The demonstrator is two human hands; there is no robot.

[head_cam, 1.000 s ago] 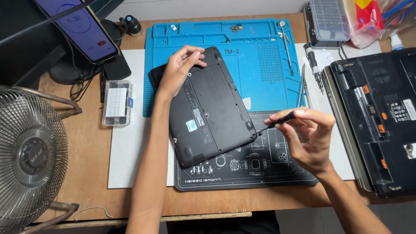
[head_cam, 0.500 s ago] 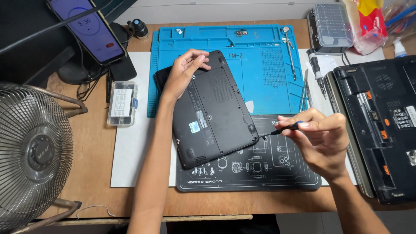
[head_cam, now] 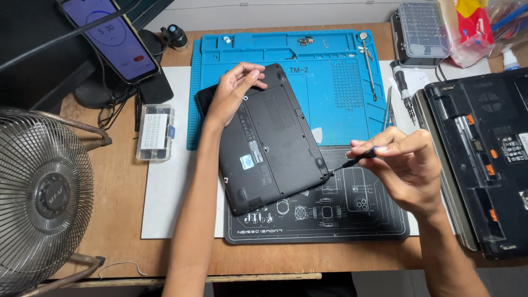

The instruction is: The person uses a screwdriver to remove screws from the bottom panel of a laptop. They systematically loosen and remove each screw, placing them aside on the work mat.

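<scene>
Black and turned underside up, the small laptop [head_cam: 272, 143] lies tilted across a dark printed mat [head_cam: 330, 212] and a blue repair mat [head_cam: 330, 71] on the worktop [head_cam: 118, 192]. Right of the laptop, the right hand [head_cam: 404, 162] pinches a thin screwdriver [head_cam: 357, 159], its tip at the laptop's right edge. At the laptop's far left corner, the left hand [head_cam: 231, 93] presses down, fingers curled. Beyond, right of the laptop, sits 1 clear parts box [head_cam: 421, 25].

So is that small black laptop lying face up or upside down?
Upside down: the small laptop shows its underside, with vents, a sticker and screw holes, not a keyboard.
</scene>
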